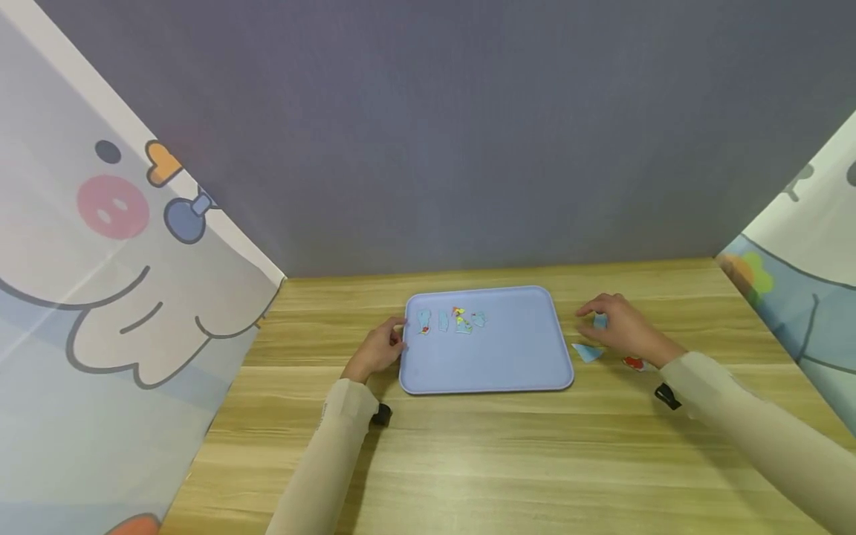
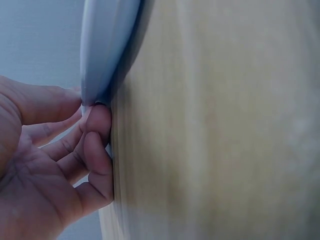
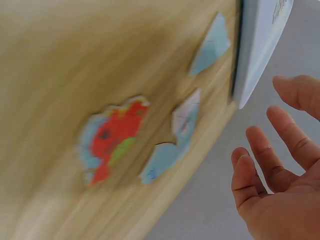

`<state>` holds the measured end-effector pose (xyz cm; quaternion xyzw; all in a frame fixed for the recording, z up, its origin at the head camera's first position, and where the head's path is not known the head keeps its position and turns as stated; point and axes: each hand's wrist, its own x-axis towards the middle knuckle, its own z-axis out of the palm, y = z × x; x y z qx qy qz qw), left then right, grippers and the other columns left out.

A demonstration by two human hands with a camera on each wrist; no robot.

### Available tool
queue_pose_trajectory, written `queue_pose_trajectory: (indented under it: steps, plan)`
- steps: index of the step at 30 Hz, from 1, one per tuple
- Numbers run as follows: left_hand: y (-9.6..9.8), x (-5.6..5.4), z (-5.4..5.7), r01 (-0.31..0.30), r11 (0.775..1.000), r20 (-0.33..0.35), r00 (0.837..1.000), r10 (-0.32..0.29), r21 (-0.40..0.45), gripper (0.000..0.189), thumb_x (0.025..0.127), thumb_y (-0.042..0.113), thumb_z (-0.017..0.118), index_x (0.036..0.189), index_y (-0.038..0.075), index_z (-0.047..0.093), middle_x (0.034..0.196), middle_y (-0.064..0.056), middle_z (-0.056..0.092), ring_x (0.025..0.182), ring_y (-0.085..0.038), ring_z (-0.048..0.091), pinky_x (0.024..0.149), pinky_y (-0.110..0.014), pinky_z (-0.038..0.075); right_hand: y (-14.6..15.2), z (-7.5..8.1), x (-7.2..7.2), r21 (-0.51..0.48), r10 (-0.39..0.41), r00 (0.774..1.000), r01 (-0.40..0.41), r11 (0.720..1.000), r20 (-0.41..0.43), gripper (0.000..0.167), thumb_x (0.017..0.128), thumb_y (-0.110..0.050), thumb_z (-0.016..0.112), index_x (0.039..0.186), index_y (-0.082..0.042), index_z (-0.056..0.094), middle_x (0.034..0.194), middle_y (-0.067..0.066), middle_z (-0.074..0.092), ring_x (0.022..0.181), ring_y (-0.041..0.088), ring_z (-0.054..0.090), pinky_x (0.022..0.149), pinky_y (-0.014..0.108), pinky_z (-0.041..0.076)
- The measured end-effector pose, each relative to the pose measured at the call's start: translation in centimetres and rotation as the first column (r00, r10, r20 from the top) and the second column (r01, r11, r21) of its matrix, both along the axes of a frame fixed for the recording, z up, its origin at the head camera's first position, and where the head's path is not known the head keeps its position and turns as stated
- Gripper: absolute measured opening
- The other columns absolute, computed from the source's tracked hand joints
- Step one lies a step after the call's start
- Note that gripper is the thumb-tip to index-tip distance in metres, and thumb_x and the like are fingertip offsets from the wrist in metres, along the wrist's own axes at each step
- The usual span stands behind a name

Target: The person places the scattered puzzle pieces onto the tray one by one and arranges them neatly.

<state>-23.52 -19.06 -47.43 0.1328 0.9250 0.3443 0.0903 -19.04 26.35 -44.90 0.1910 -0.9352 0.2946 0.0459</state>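
My left hand grips the left rim of a pale lilac tray, thumb above and curled fingers below the edge in the left wrist view. Several light-blue puzzle pieces, one of them with yellow and red on it, lie in a row in the tray's upper left. To the right of the tray hovers my right hand, fingers loosely bent and apart, holding nothing. Beneath and beside it on the table are a blue triangular piece, a curved light-blue piece and a red piece with green.
The wooden table meets a grey upright panel at the back. Cartoon-printed cloths hang at the left and the right. A black strap piece shows at the right sleeve, and another dark one at the left.
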Motion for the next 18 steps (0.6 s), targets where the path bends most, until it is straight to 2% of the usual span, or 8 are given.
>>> queue_pose_trajectory:
  steps: [6,9,18]
  plan:
    - [0.0,0.0,-0.1,-0.001,1.0,-0.002,1.0,0.001,0.001,0.049,0.088,0.0,0.062,0.134,0.001,0.047,0.081,-0.007,0.055,0.069,-0.018,0.053,0.061,-0.03,0.047,0.9,-0.7,1.3,0.019,-0.029,0.997,0.028,0.999,0.069,0.034,0.079,-0.008,0.075,0.11,0.003,0.065,0.109,0.021,0.058,0.1,0.04,0.047,0.081,0.053,0.04]
    - [0.0,-0.1,-0.1,0.002,1.0,-0.003,1.0,-0.002,0.004,0.048,0.088,0.0,0.062,0.134,0.001,0.047,0.081,-0.007,0.056,0.069,-0.018,0.053,0.061,-0.029,0.047,1.2,-1.1,1.5,0.007,-0.023,0.998,0.022,1.0,0.064,0.034,0.078,-0.007,0.076,0.109,0.004,0.064,0.108,0.024,0.057,0.1,0.042,0.046,0.081,0.054,0.04]
    - [-0.1,-0.1,-0.1,-0.008,1.0,0.012,1.0,0.008,0.008,0.048,0.089,0.0,0.061,0.135,0.002,0.046,0.081,-0.007,0.056,0.07,-0.018,0.054,0.061,-0.03,0.047,3.0,-1.8,1.0,0.006,-0.064,0.998,0.063,0.998,0.029,0.04,0.076,-0.009,0.078,0.11,0.007,0.063,0.108,0.027,0.056,0.098,0.043,0.046,0.08,0.053,0.038]
